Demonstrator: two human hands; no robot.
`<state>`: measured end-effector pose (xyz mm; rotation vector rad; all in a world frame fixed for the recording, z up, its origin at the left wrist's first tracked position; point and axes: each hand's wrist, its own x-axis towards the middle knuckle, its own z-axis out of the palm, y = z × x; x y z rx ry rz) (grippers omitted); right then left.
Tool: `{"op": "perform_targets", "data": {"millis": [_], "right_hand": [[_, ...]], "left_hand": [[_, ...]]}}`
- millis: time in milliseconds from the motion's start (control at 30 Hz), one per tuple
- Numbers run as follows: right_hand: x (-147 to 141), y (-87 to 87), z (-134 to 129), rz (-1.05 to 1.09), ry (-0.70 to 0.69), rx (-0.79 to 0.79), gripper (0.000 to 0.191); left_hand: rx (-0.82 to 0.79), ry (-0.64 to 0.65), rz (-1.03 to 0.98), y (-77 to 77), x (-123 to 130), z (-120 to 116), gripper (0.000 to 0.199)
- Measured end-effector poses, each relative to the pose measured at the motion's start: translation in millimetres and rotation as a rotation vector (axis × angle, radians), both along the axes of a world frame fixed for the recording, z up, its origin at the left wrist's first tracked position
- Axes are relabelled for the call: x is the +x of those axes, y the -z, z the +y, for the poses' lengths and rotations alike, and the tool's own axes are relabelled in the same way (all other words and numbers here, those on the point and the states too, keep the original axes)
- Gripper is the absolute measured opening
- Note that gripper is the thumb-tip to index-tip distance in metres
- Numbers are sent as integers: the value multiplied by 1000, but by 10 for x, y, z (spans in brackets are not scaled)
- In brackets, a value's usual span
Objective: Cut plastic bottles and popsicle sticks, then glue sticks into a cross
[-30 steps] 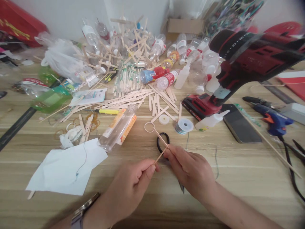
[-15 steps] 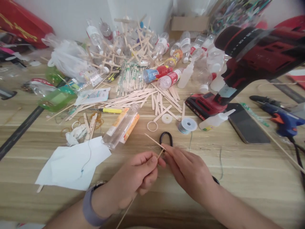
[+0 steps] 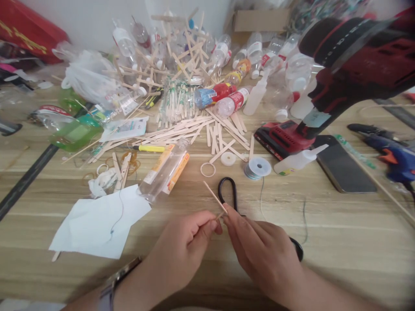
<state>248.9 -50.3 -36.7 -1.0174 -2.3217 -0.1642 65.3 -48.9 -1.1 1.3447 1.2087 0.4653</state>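
My left hand [image 3: 191,242] pinches a thin wooden stick between thumb and forefinger; only a short bit of it shows at the fingertips. Fingers together, my right hand [image 3: 259,246] holds another thin wooden stick [image 3: 214,195], whose free end points up and left. The two sticks meet between my hands, and I cannot tell whether they are joined. Under and beyond my right hand lie scissors with black handles [image 3: 228,179], their blades hidden. A clear plastic bottle [image 3: 162,177] with an orange label rests beyond my left hand.
White paper [image 3: 87,224] lies at the left. Ahead are a thread spool [image 3: 257,167], a white ring [image 3: 208,169], a pile of craft sticks [image 3: 184,129] and a glue bottle [image 3: 300,160]. A red drill [image 3: 285,138], a phone [image 3: 345,164] and a blue glue gun [image 3: 395,155] occupy the right.
My left hand has turned and lowered, and the long stick end below it no longer shows. My right hand has shifted slightly down and right; its stick now slopes more steeply.
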Motion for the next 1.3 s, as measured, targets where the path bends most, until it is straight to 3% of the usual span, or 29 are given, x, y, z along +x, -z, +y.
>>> {"op": "perform_targets", "data": {"millis": [167, 267, 333, 533, 733, 800, 867, 1033, 1133, 1200, 1300], "right_hand": [[50, 3, 62, 146, -105, -89, 35], [54, -15, 86, 185, -118, -100, 40], [49, -26, 77, 180, -118, -94, 40], [21, -43, 13, 78, -92, -67, 30], [-34, -4, 0, 17, -33, -23, 26], [-39, 15, -11, -5, -24, -19, 26], [-33, 24, -19, -21, -24, -16, 28], [4, 2, 22, 112, -87, -97, 41], [10, -7, 68, 186, -111, -135, 48], [5, -6, 80, 190, -116, -139, 48], [-6, -7, 59, 119, -120, -105, 44]], "left_hand": [[-549, -65, -465, -5, -12, 77, 35], [-675, -66, -558, 2, -19, 90, 36], [-575, -48, -497, 1, -30, 77, 35], [73, 26, 37, -2, -40, -32, 32], [356, 91, 326, 88, 31, -105, 23], [334, 87, 328, 95, 25, -92, 24], [210, 63, 216, 76, 3, -57, 28], [-416, -69, -347, 12, -27, 42, 34], [-650, -104, -521, 19, -19, 65, 35], [-642, -91, -516, 30, -23, 71, 36], [-359, -43, -305, 35, -49, 70, 34]]}}
